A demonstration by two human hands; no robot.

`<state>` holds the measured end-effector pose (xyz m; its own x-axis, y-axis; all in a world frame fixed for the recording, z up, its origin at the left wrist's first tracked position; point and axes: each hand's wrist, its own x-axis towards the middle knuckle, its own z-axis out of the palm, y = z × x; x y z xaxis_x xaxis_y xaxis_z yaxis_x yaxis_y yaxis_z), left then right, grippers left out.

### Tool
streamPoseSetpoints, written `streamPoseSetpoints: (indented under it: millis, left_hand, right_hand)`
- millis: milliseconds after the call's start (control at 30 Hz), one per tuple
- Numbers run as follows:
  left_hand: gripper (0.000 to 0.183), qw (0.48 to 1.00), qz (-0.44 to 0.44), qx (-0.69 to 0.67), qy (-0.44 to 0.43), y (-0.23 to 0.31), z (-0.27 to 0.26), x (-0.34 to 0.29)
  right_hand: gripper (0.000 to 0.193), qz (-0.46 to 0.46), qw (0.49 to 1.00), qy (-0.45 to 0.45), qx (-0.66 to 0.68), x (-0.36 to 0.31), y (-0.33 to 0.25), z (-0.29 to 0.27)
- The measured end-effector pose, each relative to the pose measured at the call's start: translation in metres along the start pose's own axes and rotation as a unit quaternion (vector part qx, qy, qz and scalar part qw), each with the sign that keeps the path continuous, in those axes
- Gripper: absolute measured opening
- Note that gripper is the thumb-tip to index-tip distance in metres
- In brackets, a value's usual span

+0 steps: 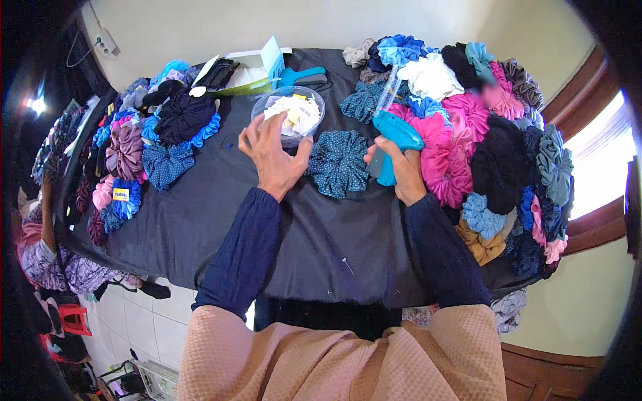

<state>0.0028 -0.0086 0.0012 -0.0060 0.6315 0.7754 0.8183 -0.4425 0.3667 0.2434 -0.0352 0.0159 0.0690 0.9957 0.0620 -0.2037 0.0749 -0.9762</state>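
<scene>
My right hand (pixel 406 175) is wrapped round the handle of a teal tagging gun (pixel 400 131), whose clear strip of fasteners (pixel 388 92) sticks up from its top. My left hand (pixel 274 159) has its fingers apart at the near rim of a round clear plastic tub (pixel 322 110). Inside the tub lies a heap of small white and yellow labels (pixel 299 115); whether the fingertips touch them I cannot tell. Between my hands a dark blue dotted scrunchie (pixel 339 164) rests on the black table cover (pixel 321 230).
Scrunchies are piled on the right (pixel 461 134) and on the left (pixel 127 150), where one blue scrunchie bears a yellow label (pixel 120 194). Behind the tub stand an open white box (pixel 273 59) and a teal-handled thing (pixel 304 75). Another person's arm (pixel 47 217) shows far left.
</scene>
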Motion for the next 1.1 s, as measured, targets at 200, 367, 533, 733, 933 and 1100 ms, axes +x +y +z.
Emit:
streamPoseSetpoints:
  millis: [200, 367, 533, 733, 933, 1100]
  left_hand:
    - [0.048, 0.993, -0.056, 0.106, -0.006, -0.008, -0.002, 0.001]
    - [0.045, 0.990, -0.018, 0.129, -0.055, -0.002, -0.005, 0.001]
    - [0.043, 0.993, -0.012, 0.108, -0.045, -0.005, -0.003, -0.001]
    - [0.040, 0.993, -0.008, 0.104, -0.063, -0.006, -0.004, 0.002]
    - [0.036, 0.995, 0.000, 0.080, -0.053, -0.010, -0.001, 0.002]
    - [0.036, 0.996, 0.038, 0.055, -0.062, -0.015, -0.003, 0.005]
  right_hand:
    - [0.031, 0.005, 1.000, 0.004, 0.004, -0.001, -0.002, 0.001]
    - [0.031, 0.007, 1.000, -0.002, 0.007, 0.001, 0.000, -0.002]
    - [0.031, 0.008, 1.000, -0.009, 0.008, 0.000, -0.001, 0.000]
    - [0.029, 0.005, 1.000, -0.011, 0.004, 0.001, 0.000, -0.002]
    - [0.028, 0.008, 1.000, -0.015, 0.010, 0.001, -0.001, -0.001]
    - [0.028, 0.005, 1.000, -0.021, 0.008, 0.001, 0.000, -0.003]
